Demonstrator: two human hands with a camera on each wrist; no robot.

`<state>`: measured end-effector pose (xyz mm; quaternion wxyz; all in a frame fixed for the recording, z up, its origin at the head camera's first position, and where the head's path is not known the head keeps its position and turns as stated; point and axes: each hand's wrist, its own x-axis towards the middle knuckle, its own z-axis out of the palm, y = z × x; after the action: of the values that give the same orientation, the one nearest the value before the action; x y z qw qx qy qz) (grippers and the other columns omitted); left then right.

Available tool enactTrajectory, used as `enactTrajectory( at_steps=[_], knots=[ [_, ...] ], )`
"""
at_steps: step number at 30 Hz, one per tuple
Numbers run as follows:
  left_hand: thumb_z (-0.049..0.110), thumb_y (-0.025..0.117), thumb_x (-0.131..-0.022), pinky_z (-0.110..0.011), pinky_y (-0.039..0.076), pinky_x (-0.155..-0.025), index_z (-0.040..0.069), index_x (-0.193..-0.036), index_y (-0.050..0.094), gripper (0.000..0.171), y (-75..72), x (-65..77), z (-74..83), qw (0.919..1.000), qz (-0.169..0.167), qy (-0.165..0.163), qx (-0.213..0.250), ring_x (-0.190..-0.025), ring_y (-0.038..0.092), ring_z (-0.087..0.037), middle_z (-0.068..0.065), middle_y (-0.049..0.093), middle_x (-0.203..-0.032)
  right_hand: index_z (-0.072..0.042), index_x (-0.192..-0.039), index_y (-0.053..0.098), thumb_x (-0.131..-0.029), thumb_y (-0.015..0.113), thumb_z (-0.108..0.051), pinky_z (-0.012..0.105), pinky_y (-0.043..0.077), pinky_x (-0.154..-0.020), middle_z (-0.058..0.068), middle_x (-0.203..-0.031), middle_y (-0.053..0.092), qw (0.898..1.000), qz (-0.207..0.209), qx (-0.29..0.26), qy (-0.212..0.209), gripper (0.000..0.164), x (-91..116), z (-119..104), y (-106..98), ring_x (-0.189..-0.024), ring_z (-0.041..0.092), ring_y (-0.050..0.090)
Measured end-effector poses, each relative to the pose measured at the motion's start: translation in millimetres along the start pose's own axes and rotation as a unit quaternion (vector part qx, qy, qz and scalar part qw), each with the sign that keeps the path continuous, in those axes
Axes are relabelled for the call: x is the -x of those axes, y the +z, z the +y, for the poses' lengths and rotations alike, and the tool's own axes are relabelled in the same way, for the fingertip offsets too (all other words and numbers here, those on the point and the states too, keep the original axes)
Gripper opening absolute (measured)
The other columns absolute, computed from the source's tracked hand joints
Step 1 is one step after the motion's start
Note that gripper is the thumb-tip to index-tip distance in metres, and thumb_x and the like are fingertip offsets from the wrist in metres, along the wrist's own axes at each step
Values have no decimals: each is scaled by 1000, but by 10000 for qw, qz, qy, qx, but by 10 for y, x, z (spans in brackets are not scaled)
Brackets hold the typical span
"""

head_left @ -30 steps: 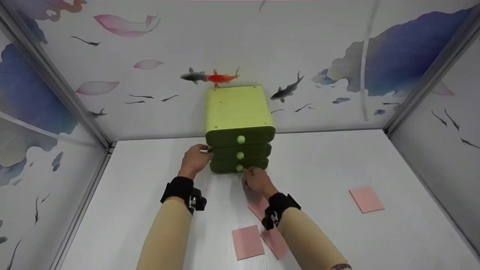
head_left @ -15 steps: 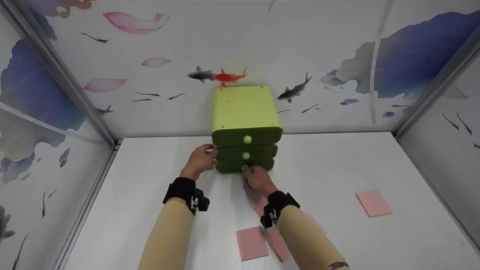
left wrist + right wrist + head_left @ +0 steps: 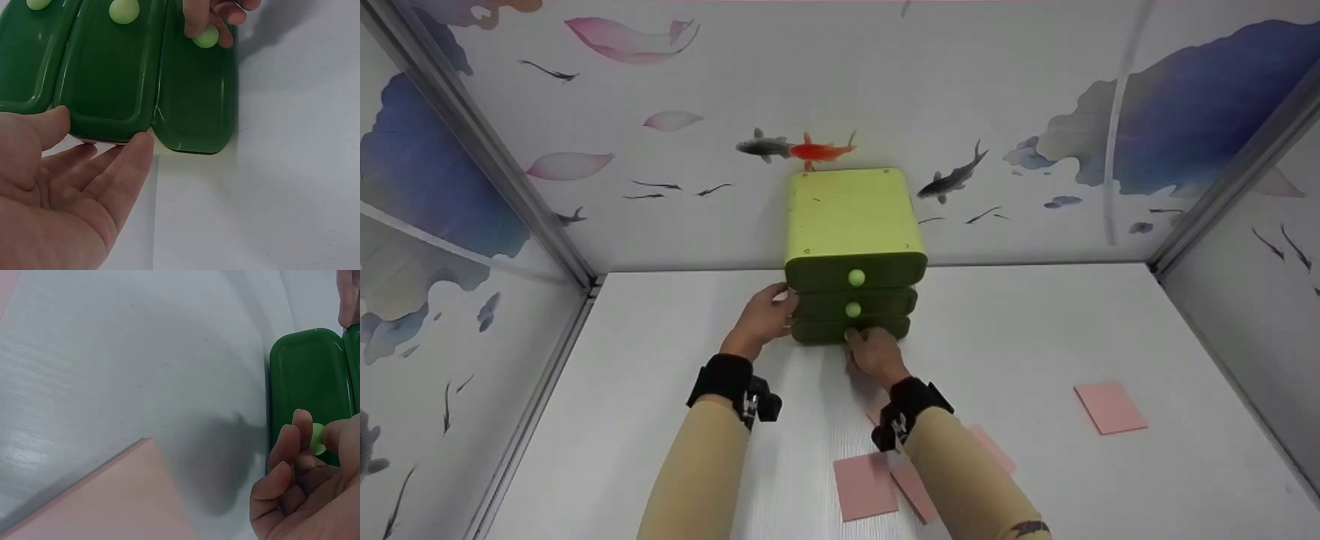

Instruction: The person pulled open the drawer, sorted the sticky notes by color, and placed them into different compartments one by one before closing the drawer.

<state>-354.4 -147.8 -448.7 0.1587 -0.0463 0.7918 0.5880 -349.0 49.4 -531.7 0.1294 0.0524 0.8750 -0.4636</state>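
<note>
A small lime-green cabinet [image 3: 855,214] with three dark green drawers stands against the back wall. My left hand [image 3: 765,315] is at its left side. In the left wrist view, the thumb and fairly straight fingers touch the edge of the middle drawer [image 3: 107,67]. With thumb and fingers, my right hand [image 3: 877,352] pinches the round pale green knob [image 3: 318,440] of the bottom drawer [image 3: 309,377]. The knobs of the top drawer [image 3: 817,274] and middle drawer are untouched. All three drawer fronts look roughly level; whether any stands slightly out, I cannot tell.
Several pink square pieces lie on the white table [image 3: 660,390]: one [image 3: 866,487] in front, one [image 3: 1110,406] at right, others partly hidden under my right forearm. Walls printed with fish and petals [image 3: 821,152] enclose the back and sides.
The head view has shifted slightly, so the scene sits a little further right. Both hands stay at the cabinet, the right still pinching the bottom knob.
</note>
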Motion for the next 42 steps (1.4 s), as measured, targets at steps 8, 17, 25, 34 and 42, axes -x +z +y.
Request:
enactTrajectory(
  at_steps=[8, 17, 25, 34, 42],
  knots=[
    [25, 39, -106, -43, 46, -104, 5, -154, 25, 54, 54, 10, 19, 9999, 44, 90, -63, -123, 54, -33, -23, 49, -138, -18, -56, 51, -102, 44, -37, 27, 37, -51, -4, -50, 47, 9999, 120, 117, 38, 50, 5, 41, -9, -49, 13, 45],
    [27, 39, -106, -43, 46, -103, 6, -152, 29, 52, 71, 13, 13, 9989, 217, 201, -353, -123, 52, -29, -20, 51, -136, -18, -56, 47, -101, 45, -40, 28, 34, -50, -4, -51, 43, 9996, 133, 233, 2, 51, 75, 59, -33, -49, 13, 42],
    [27, 38, -106, -43, 46, -103, 5, -152, 29, 52, 73, 23, 8, 9989, 245, 190, -348, -121, 53, -28, -20, 51, -136, -19, -57, 47, -101, 45, -41, 28, 34, -52, -4, -53, 45, 9984, 233, 493, -175, 50, 142, 80, -11, -51, 14, 42],
    [27, 37, -105, -44, 45, -104, 6, -152, 29, 52, 64, 25, 17, 9986, 252, 150, -430, -124, 52, -30, -21, 50, -138, -18, -57, 46, -101, 47, -42, 28, 34, -52, -4, -52, 44, 9980, 253, 499, -304, 51, 245, 99, 15, -50, 14, 41],
    [30, 36, -106, -44, 45, -104, 6, -153, 27, 54, 61, 25, 6, 9985, 253, 150, -467, -127, 50, -31, -21, 46, -143, -18, -56, 46, -101, 48, -42, 28, 32, -50, -4, -51, 42, 9992, 98, 319, -220, 51, 344, 159, 42, -49, 14, 39]
  ],
)
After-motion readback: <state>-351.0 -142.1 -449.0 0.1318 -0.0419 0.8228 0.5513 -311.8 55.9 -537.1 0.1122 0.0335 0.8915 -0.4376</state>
